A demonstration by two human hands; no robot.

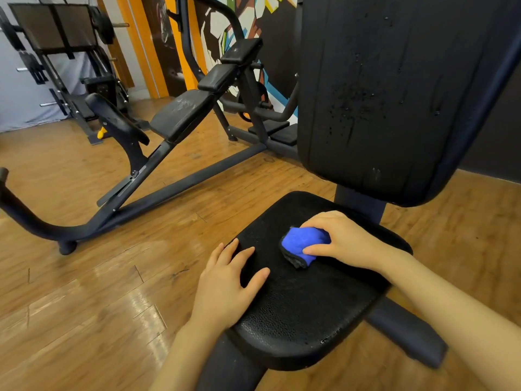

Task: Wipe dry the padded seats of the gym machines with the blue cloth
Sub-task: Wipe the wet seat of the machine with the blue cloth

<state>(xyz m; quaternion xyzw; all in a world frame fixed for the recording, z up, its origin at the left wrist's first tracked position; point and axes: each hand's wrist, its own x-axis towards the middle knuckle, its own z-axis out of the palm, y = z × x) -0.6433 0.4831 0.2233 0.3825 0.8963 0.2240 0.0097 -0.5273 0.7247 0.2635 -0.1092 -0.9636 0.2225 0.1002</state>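
A wood-plank floor (84, 292) spreads across a gym, with a painted mural wall (225, 21) behind the machines. At right, a tall black backrest pad (394, 94) stands upright, beaded with water droplets and streaked with runs across its middle. Left of it sits an angled black machine (158, 165) with its own worn seat pad (180, 114), well apart from the person. A plate-loaded machine (56, 38) stands in the far left corner.

Below the backrest, the black padded seat (304, 311) fills the lower centre, its textured surface showing small droplets along the front right edge. The person's left hand (225, 286) lies flat on the seat's left edge, its fingers (242, 253) spread open and gripping nothing, thumb pointing inward across the pad. The right hand (344, 241) presses down toward the back of the seat, its fingers (317, 220) curled closed over a bunched blue cloth (303, 242). The cloth, trimmed in dark edging, rests touching the seat near its rear centre, just beside the left hand's fingertips.
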